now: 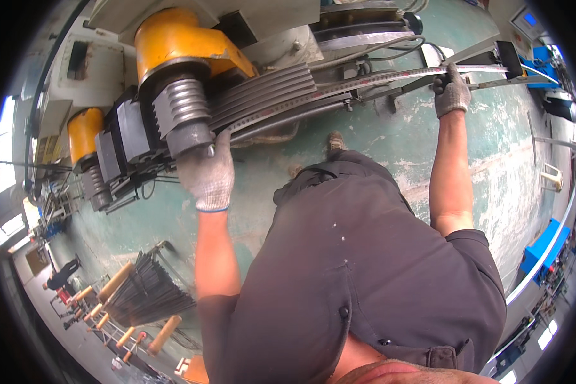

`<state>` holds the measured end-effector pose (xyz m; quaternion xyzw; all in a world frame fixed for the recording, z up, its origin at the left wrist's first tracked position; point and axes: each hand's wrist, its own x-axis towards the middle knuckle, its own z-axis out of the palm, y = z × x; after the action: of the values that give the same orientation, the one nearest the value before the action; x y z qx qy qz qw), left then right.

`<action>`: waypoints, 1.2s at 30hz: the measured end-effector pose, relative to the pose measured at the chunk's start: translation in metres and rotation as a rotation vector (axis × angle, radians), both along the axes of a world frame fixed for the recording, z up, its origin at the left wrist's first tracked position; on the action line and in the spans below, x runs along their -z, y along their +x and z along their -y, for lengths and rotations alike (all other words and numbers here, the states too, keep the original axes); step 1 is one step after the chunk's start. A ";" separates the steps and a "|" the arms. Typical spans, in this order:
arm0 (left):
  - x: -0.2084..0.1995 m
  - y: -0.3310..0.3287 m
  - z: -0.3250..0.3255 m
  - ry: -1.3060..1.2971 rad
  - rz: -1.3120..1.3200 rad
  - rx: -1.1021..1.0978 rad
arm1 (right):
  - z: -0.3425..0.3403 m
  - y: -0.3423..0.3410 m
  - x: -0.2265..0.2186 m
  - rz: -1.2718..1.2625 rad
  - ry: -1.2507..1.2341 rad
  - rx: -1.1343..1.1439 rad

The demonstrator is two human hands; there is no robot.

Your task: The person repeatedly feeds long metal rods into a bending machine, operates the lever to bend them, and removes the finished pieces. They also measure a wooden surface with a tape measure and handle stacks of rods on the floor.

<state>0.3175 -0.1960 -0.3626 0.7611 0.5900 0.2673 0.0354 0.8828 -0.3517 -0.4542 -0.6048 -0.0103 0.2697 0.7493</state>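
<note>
A long pale tape measure point(339, 86) with printed marks stretches along several flat grey metal bars point(265, 93) and on to the right. At its left end is my left hand point(208, 176) in a whitish knit glove, the thumb up against the tape; the other fingers are partly hidden beside a ribbed steel roller point(184, 105). My right hand point(453, 96), gloved with dark-stained fingers, is closed around the tape farther right, its thumb on top. The tape continues past this hand to a dark upright plate point(509, 59).
Orange machine heads point(173, 41) rise at the upper left over the rollers. A narrow rail point(294, 118) runs below the bars. Dark metal strips point(144, 291) lie on a rack with wooden-looking rollers at lower left. A blue box point(544, 246) stands at right on the worn green floor point(377, 150).
</note>
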 end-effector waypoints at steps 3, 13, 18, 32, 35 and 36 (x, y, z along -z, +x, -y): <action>0.002 -0.001 -0.003 0.143 -0.052 0.077 | -0.004 0.008 0.007 -0.029 0.052 -0.007; 0.007 0.000 -0.002 0.125 -0.141 0.068 | -0.002 0.008 0.004 -0.107 0.161 0.002; 0.000 0.005 -0.002 0.162 -0.132 0.076 | -0.002 0.018 0.015 -0.073 0.155 0.006; 0.011 0.001 -0.003 0.222 -0.127 0.060 | 0.001 0.005 0.014 -0.056 0.160 0.019; 0.014 0.005 -0.002 0.191 -0.136 0.019 | 0.000 0.008 0.017 -0.062 0.179 0.011; 0.014 0.005 -0.001 0.177 -0.134 0.011 | 0.000 0.008 0.017 -0.071 0.188 0.007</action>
<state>0.3229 -0.1947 -0.3762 0.7805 0.5610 0.2669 -0.0700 0.8903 -0.3517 -0.4714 -0.5217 -0.0070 0.2863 0.8036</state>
